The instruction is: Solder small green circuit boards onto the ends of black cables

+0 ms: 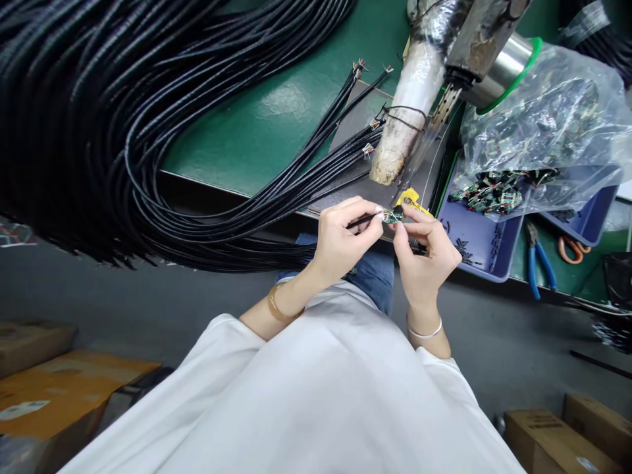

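While a mass of black cables [143, 131] sprawled over the green table [291, 102], the left hand [342, 236] pinched one thin cable [361, 221] in its fingers, a small circuit board [393, 217] sat at that cable's end, the right hand [425, 253] grasped the board with its fingers, and a purple tray [504, 263] stood rightward.

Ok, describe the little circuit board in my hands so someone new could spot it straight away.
Start at the green table and go to its near edge. There the left hand pinches a black cable, and the right hand holds a small green circuit board at its end. Unlike the loose boards heaped over the purple tray, it is held in fingertips.
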`<state>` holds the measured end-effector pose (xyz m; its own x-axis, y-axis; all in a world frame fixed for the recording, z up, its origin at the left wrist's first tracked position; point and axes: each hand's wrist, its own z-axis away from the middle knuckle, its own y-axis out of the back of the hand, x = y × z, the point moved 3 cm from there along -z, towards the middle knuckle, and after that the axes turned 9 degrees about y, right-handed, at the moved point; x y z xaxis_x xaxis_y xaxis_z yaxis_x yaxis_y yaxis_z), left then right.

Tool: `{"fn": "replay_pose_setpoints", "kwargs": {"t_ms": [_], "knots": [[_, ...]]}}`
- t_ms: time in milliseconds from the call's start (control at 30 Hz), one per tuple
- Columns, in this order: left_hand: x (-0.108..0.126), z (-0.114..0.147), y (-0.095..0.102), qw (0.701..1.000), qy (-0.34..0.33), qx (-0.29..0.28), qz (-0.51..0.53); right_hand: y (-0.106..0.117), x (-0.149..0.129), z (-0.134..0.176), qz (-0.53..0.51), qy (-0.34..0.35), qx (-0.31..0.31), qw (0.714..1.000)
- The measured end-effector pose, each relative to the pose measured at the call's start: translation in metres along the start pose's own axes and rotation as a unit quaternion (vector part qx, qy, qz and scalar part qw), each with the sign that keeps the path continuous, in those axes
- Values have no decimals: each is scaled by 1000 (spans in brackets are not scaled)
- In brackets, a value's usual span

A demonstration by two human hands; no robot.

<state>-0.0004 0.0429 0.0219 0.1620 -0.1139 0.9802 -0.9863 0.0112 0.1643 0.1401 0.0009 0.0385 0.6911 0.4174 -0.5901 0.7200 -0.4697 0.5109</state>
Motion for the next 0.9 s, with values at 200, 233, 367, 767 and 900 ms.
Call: {"fn": "replay_pose_setpoints", "kwargs": {"t_ms": [200, 233, 367, 767, 900], "knots": [[2, -3, -1, 999, -26, 12, -31, 0, 0, -5, 27, 38, 2, 999], [3, -3, -1, 998, -38, 18, -39, 0, 0, -6, 29, 43, 3, 999], [8, -4, 2, 992, -94, 34, -76, 1, -3, -9, 39, 60, 5, 997], [12, -2, 5, 989, -84, 19, -121, 3, -11, -5, 65, 101, -24, 992], [11, -1, 4, 990, -73, 7, -120, 3, -8, -3, 80, 101, -33, 991]]}}
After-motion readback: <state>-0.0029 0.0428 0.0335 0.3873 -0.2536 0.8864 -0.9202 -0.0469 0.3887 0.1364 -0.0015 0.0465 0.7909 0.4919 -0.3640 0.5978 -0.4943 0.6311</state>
